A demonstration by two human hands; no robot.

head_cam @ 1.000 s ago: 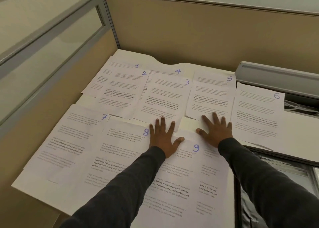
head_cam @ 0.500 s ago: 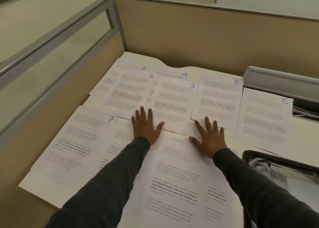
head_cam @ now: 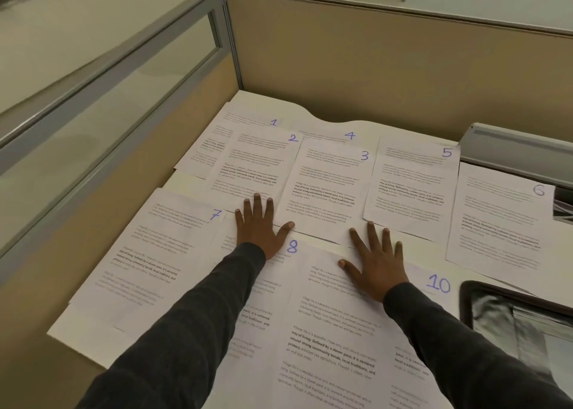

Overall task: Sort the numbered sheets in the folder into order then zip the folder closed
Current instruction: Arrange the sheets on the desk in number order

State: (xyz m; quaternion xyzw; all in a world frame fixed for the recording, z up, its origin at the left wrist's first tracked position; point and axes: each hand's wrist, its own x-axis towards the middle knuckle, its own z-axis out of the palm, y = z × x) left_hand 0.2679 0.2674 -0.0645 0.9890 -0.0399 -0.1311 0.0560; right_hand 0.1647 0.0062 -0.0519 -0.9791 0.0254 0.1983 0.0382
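Observation:
Numbered printed sheets lie spread over the desk. Sheets 1 (head_cam: pixel 217 136), 2 (head_cam: pixel 257 163), 4 (head_cam: pixel 328 136), 3 (head_cam: pixel 328 179), 5 (head_cam: pixel 409 179) and 6 (head_cam: pixel 502 219) form the far row. Sheet 7 (head_cam: pixel 148 253), sheet 8 (head_cam: pixel 279 281) and sheet 10 (head_cam: pixel 437 284) lie nearer. My left hand (head_cam: pixel 259 227) lies flat with spread fingers on the top of sheet 8, its fingertips on the bottom of sheet 2. My right hand (head_cam: pixel 375 260) presses flat on the unlabelled front sheet (head_cam: pixel 335 331). The dark folder (head_cam: pixel 514 318) lies open at the right edge.
Beige cubicle partitions (head_cam: pixel 372 77) close the desk at the back and left, with a glass panel (head_cam: pixel 93 105) on the left. A grey tray or rail (head_cam: pixel 511 148) sits at the back right, beyond sheet 6.
My left hand slid left from sheet 9's top to the top of sheet 8. My right hand drew back from sheet 5 onto the front sheet, and now covers the 9; sheet 10's number shows.

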